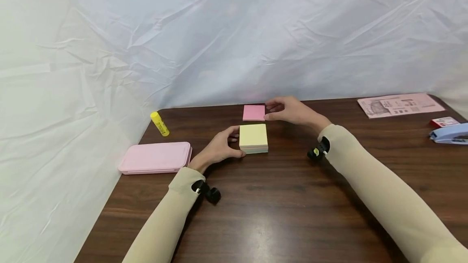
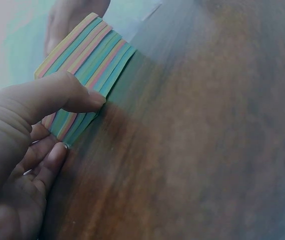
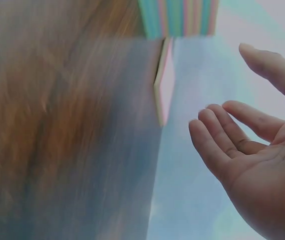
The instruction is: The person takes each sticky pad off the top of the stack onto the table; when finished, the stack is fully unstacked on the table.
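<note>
A thick pad of sticky notes (image 1: 253,138), yellow on top with striped coloured layers down its side, sits near the middle of the dark wooden surface (image 1: 278,210). The left hand (image 1: 219,149) grips it from the left side: in the left wrist view the thumb (image 2: 57,92) presses against the striped edge of the pad (image 2: 85,70), while the other fingers curl in beneath at the pad's lower corner. Just beyond the pad lies a single pink note (image 1: 254,113), flat on the surface. The right hand (image 1: 290,111) hovers at that note's right edge; the right wrist view shows its fingers (image 3: 222,135) loosely spread and holding nothing, close to the note (image 3: 163,82) but apart from it. Off to the left rest a pink case (image 1: 155,157) and a yellow glue stick (image 1: 159,123). At the far right lie a pink printed sheet (image 1: 400,104), a small red-edged card (image 1: 444,121) and a blue stapler (image 1: 450,134).
</note>
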